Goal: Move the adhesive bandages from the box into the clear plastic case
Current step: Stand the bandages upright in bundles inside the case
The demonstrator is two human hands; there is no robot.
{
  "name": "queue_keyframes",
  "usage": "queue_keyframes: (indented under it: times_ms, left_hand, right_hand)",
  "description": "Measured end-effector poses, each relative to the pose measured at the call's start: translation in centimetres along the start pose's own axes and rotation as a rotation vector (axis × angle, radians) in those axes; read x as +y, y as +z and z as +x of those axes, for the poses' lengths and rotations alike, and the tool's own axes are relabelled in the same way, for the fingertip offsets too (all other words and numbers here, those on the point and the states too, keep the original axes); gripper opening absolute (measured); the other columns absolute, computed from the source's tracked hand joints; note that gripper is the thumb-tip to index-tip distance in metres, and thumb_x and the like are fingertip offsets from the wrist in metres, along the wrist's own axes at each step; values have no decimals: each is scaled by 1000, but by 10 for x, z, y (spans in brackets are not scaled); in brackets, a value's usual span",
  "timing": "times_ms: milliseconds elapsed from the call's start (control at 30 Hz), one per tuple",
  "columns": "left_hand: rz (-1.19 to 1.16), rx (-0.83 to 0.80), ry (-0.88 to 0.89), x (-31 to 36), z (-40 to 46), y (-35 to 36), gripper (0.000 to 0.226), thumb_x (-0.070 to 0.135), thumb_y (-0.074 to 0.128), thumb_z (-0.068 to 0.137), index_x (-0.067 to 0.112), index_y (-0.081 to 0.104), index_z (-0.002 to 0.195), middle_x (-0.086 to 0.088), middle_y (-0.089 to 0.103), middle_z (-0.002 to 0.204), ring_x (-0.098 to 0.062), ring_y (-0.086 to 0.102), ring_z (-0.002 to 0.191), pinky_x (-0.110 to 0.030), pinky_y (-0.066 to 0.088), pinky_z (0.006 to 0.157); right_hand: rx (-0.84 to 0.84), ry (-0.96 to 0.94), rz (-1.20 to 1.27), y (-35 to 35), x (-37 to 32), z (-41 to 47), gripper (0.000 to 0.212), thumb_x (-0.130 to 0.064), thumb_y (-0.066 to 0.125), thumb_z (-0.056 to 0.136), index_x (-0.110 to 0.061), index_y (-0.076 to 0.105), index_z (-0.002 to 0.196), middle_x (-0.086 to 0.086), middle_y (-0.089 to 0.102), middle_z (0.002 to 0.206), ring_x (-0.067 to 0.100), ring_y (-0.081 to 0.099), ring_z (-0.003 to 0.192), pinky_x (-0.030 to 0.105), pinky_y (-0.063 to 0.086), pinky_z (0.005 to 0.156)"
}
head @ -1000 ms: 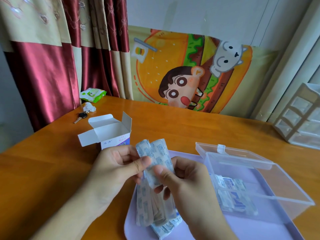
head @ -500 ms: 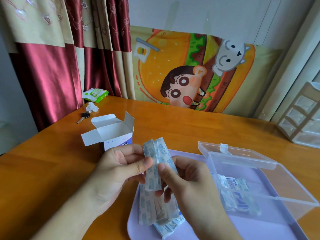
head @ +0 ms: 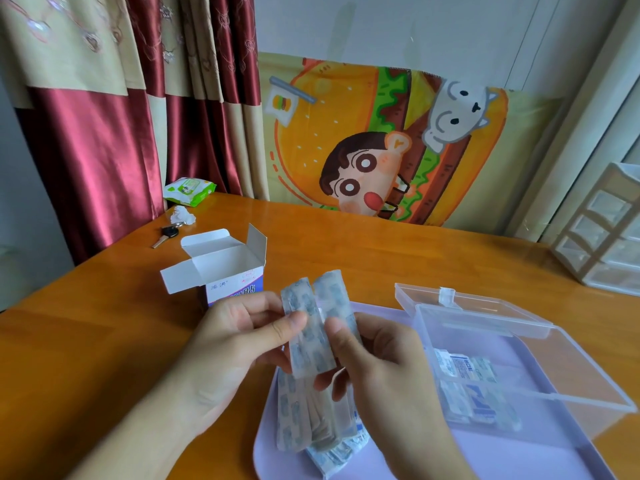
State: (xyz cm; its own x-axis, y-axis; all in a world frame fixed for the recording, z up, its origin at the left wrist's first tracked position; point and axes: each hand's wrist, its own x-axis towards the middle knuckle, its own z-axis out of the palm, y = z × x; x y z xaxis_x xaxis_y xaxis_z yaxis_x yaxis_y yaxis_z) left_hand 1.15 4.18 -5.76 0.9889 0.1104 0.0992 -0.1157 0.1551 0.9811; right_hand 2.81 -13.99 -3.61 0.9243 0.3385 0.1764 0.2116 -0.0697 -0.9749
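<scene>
Bandages [head: 313, 327] in a folded strip of wrapped pieces are held upright above the near-left part of a lilac tray [head: 519, 455], pinched from both sides: the left hand [head: 239, 344] has its thumb pressed on the left fold, and the right hand [head: 381, 365] has its thumb pressed on the right fold, with the fingers curled behind. Below them, at about 6 o'clock, the rest of the strip hangs down onto a loose pile of bandages [head: 329, 445] lying on the tray. At 3 o'clock from the hands, a clear plastic case [head: 512, 362] is seen on the tray with its lid open and a few bandages inside. At 11 o'clock, just beyond the left hand, the box [head: 228, 271] is stood on the wooden table [head: 86, 341] with its flaps open.
</scene>
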Motion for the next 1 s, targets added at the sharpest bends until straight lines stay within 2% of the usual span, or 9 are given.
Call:
queue_keyframes:
  times_ms: [67, 133, 233, 367, 533, 667, 800, 900, 1000]
  left_hand:
    - [14, 30, 2, 1, 0, -2, 33, 34, 80, 78, 7, 77, 97, -21, 77, 98, -35, 76, 87, -46, 57, 76]
    - [52, 63, 13, 2, 0, -2, 28, 32, 83, 80, 8, 76, 94, -18, 78, 96, -34, 76, 86, -42, 58, 72]
    - [124, 117, 53, 1, 0, -1, 12, 19, 78, 88, 8, 76, 91, -17, 78, 89, -38, 73, 80, -37, 59, 61]
    - [187, 111, 120, 1, -2, 5, 10, 19, 78, 91, 12, 76, 84, -15, 76, 81, -28, 70, 68, -41, 57, 58]
    - [85, 72, 136, 1, -5, 13, 14, 17, 74, 88, 5, 76, 93, -18, 77, 87, -29, 73, 74, -36, 57, 54]
    - [85, 35, 115, 0, -5, 14, 17, 17, 72, 88, 5, 78, 99, -17, 78, 91, -31, 75, 79, -31, 57, 55]
    - [66, 15, 111, -2, -5, 13, 16, 17, 71, 89, 8, 79, 99, -17, 78, 94, -30, 76, 81, -34, 59, 57]
    - [53, 8, 102, -2, -4, 13, 17, 17, 70, 89, 6, 77, 100, -18, 78, 97, -36, 76, 88, -37, 61, 63]
    - [46, 13, 102, -2, -4, 13, 19, 16, 69, 90, 2, 75, 101, -18, 78, 98, -36, 76, 90, -41, 62, 67]
  right_hand:
    - [-18, 24, 88, -1, -1, 0, 42, -24, 48, 108, -4, 74, 82, 14, 72, 72, 29, 64, 58, 40, 44, 55]
    - [6, 20, 106, -1, -1, 0, 43, -24, 48, 108, -7, 75, 81, 13, 71, 73, 25, 65, 62, 41, 45, 56]
    - [128, -16, 54, -1, 2, 1, 33, -26, 60, 102, -13, 80, 79, 5, 70, 71, 17, 63, 63, 32, 50, 56]
    - [232, -28, 84, -7, 4, 3, 18, -17, 78, 89, -10, 76, 73, 8, 63, 65, 18, 56, 59, 19, 45, 53]
    - [265, 49, 117, -3, 8, 2, 17, -11, 80, 87, -9, 76, 71, 12, 69, 63, 18, 56, 51, 27, 47, 51]
    - [260, 54, 77, -2, 7, 0, 19, -10, 77, 89, -10, 78, 70, 7, 68, 57, 16, 53, 46, 23, 42, 47]
    - [252, 61, 67, 1, 4, -1, 20, -9, 76, 91, -10, 77, 70, 2, 66, 55, 14, 52, 46, 18, 39, 45]
    - [276, 60, 78, 1, 4, 0, 23, -12, 74, 93, -9, 74, 70, 7, 65, 55, 19, 50, 45, 21, 38, 44]
    - [271, 49, 105, 1, 4, 1, 25, -14, 73, 94, -8, 71, 70, 11, 66, 58, 20, 50, 46, 23, 39, 44]
